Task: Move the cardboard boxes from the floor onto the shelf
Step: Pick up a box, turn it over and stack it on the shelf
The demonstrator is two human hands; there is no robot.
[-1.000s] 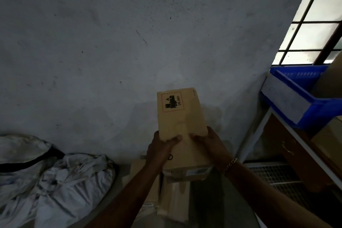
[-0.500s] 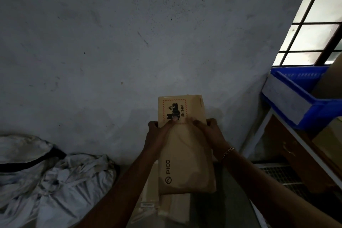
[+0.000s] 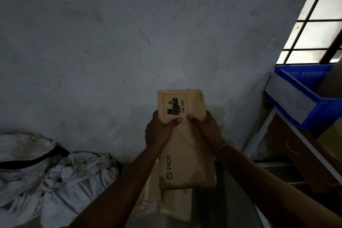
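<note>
Hands (image 3: 160, 134) around tan box (image 3: 185, 168) — PICO-printed, hazard-labelled

pico cardboard box (image 3: 185, 153) in left hand (image 3: 159, 135) and right hand (image 3: 209, 129)

matt cardboard box (image 3: 185, 153), glossy blue plastic bin (image 3: 305, 102), rough wall (image 3: 129, 42)

Between left hand (image 3: 159, 133) and right hand (image 3: 207, 129), box (image 3: 187, 163) above more boxes (image 3: 175, 203) on the floor, before wall (image 3: 129, 42); cloth heap (image 3: 55, 181) left, bin (image 3: 314, 102) on shelf (image 3: 259, 130) right.
</note>
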